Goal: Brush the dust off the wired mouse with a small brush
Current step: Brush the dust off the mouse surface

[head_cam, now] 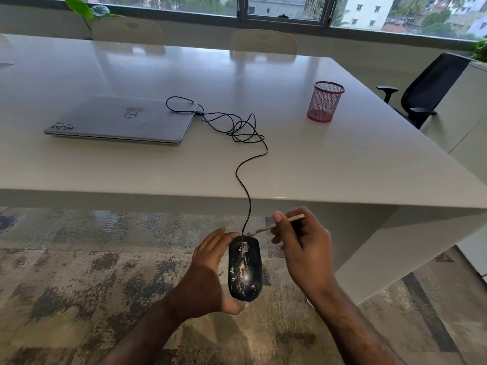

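A black wired mouse (245, 268), speckled with pale dust, is held in front of the table's near edge, above the carpet. My left hand (208, 272) cups it from the left and underneath. My right hand (303, 248) pinches a small wooden-handled brush (276, 225), whose pale bristle tip touches the front end of the mouse beside the cable. The black cable (243, 164) runs up over the table edge, coils, and plugs into the closed silver laptop (118, 119).
A white table (342, 159) spans the view. A red mesh pen cup (324, 101) stands at its right. A black office chair (427, 88) is at the far right, two beige chairs behind the table. Patterned carpet (92, 259) lies below.
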A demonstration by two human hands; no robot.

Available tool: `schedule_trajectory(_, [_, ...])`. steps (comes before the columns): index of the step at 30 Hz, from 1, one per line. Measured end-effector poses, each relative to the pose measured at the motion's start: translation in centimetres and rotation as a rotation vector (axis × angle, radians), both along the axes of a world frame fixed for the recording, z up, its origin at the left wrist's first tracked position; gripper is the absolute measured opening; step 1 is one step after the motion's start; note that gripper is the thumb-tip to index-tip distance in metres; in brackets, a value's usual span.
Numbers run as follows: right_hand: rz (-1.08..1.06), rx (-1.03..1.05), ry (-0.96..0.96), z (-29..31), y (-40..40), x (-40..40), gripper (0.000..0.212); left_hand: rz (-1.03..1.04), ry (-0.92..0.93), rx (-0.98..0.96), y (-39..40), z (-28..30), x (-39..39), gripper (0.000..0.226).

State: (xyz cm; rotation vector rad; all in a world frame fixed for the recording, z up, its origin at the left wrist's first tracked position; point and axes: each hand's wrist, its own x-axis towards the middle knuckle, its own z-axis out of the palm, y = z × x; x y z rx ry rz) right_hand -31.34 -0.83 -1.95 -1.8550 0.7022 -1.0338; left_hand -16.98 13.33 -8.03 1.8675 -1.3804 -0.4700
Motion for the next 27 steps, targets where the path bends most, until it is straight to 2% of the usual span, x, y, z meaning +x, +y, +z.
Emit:
schedule_trajectory(4, [0.076, 0.055, 0.002, -0.1, 0.1, 0.0, 0.028, 0.007, 0.002, 0.016, 0.0, 0.0, 0.0, 0.122])
schedule_trajectory(7, [0.064, -0.028, 0.059, -0.3, 0.2, -0.1, 0.029, -0.002, -0.004, 0.013, 0.1, -0.1, 0.0, 0.122])
schedule_trajectory(10, [0.033, -0.076, 0.036, 0.0, 0.2, -0.2, 0.028, 0.0, 0.0, 0.01, 0.0, -0.1, 0.0, 0.123])
schedule_trajectory(14, [0.067, -0.025, -0.019, 0.6, 0.3, -0.2, 0.029, -0.003, -0.005, 0.007, -0.1, -0.1, 0.0, 0.123])
schedule_trajectory(18, [0.151, 0.004, 0.056, 0.7, 0.4, -0.3, 0.033, 0.005, 0.016, 0.007, -0.2, -0.2, 0.3, 0.122])
schedule_trajectory(21, [0.166, -0.001, 0.034, 0.9, 0.6, -0.3, 0.032, 0.015, 0.027, 0.011, -0.3, -0.4, 0.5, 0.123])
schedule_trajectory(24, [0.13, -0.054, -0.012, 1.1, 0.7, -0.3, 0.027, 0.023, 0.038, 0.011, -0.5, -0.6, 0.7, 0.122])
schedule_trajectory(27, [0.149, -0.143, 0.04, 0.9, 1.0, -0.4, 0.022, 0.058, 0.079, 0.021, -0.7, -1.0, 0.9, 0.124])
